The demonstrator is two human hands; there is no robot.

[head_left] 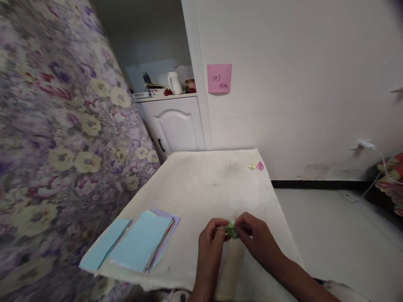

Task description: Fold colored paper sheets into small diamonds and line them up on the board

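A small folded green paper piece [231, 229] is pinched between both my hands above the near part of the cream table [201, 184]. My left hand [211, 240] grips its left side with closed fingers. My right hand [253, 234] grips its right side, fingers closed too. A stack of coloured paper sheets [143, 241], light blue on top, lies at the table's near left, with a separate light blue sheet [105, 245] beside it. Two tiny folded pieces, one yellow [252, 167] and one pink [260, 166], rest at the far right corner.
A floral-patterned cloth surface [53, 138] runs along the table's left. A pink sticky note [219, 78] hangs on the white wall behind. A white cabinet [174, 123] with a jug and items stands beyond. A charger and cable [367, 145] are on the right wall.
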